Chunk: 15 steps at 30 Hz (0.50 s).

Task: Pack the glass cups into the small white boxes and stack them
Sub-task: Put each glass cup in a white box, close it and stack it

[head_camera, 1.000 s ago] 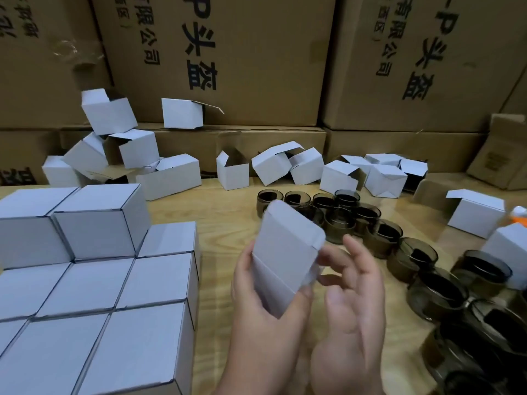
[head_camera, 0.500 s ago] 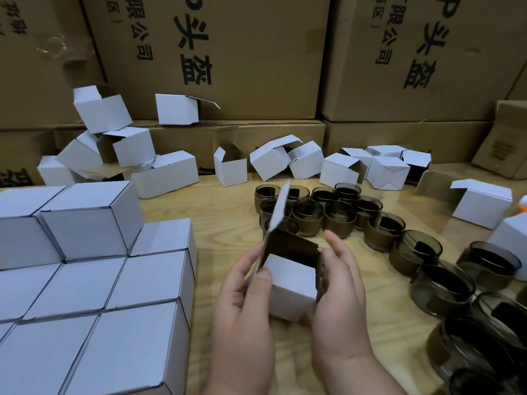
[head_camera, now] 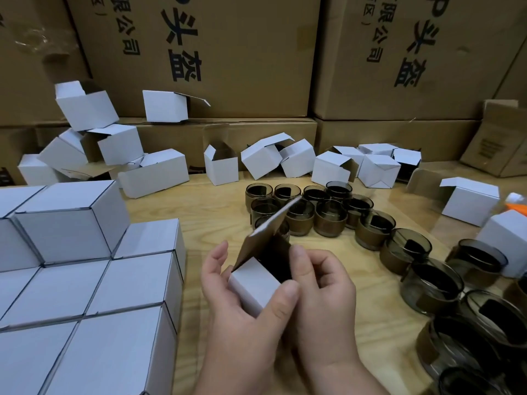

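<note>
A small white box [head_camera: 253,283] sits between my hands above the table, its lid flap standing up and its brown inside dark. My left hand [head_camera: 242,312] grips the box from below and the front, thumb across its white face. My right hand [head_camera: 319,283] pinches the box's right wall with curled fingers. Several smoky glass cups [head_camera: 330,215] with brown bands stand in a cluster behind the box and trail down the right side [head_camera: 433,283]. A stack of closed white boxes [head_camera: 94,280] fills the left.
Loose open white boxes [head_camera: 221,166] lie along the back of the wooden table [head_camera: 199,206], more at the right [head_camera: 470,203]. Big brown cartons [head_camera: 199,52] form a wall behind. An orange and white object [head_camera: 517,202] pokes in at the right edge.
The box was turned from bottom-up to opening-up, and its lid flap swung open. My right hand moved onto the box's right wall; its fingers curled in.
</note>
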{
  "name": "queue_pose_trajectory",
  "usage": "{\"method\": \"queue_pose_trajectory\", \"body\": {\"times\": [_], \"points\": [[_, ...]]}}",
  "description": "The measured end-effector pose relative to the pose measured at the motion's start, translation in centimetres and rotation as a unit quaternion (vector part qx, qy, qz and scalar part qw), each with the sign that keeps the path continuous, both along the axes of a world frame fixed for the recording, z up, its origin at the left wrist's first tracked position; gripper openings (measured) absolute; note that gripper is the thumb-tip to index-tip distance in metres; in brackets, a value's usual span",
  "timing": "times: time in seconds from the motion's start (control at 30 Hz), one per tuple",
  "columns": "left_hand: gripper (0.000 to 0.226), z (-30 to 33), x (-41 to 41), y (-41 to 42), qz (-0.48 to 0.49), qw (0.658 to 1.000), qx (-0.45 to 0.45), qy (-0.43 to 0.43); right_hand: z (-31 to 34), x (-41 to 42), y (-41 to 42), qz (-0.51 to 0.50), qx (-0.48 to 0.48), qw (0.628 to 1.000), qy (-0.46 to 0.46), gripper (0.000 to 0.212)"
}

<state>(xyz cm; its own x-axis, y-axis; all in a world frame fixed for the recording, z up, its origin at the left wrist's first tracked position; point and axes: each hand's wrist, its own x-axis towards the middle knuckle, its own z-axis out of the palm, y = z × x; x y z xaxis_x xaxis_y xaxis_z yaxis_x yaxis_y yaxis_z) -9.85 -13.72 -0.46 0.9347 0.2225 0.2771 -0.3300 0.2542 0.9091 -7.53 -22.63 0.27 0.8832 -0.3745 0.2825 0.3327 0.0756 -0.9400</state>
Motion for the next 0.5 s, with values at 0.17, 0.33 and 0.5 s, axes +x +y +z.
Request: {"method": "queue_pose_trajectory", "body": {"times": [0.17,0.33,0.5], "points": [[0.084,-0.55,0.09,-0.02,0.012,0.999,0.036,0.014,0.04,0.21,-0.34,-0.057,-0.005,0.998,0.036,0.048],[0.105,-0.45,-0.29,-0.03,0.014,0.996,0.089,-0.004,0.18,0.42,-0.85,-0.084,-0.006,0.996,0.034,0.052],[0.118,-0.61,-0.34,-0.43,0.025,0.992,0.126,0.006,-0.14,0.7,-1.02,-0.082,0.051,0.994,0.057,0.058]]}}
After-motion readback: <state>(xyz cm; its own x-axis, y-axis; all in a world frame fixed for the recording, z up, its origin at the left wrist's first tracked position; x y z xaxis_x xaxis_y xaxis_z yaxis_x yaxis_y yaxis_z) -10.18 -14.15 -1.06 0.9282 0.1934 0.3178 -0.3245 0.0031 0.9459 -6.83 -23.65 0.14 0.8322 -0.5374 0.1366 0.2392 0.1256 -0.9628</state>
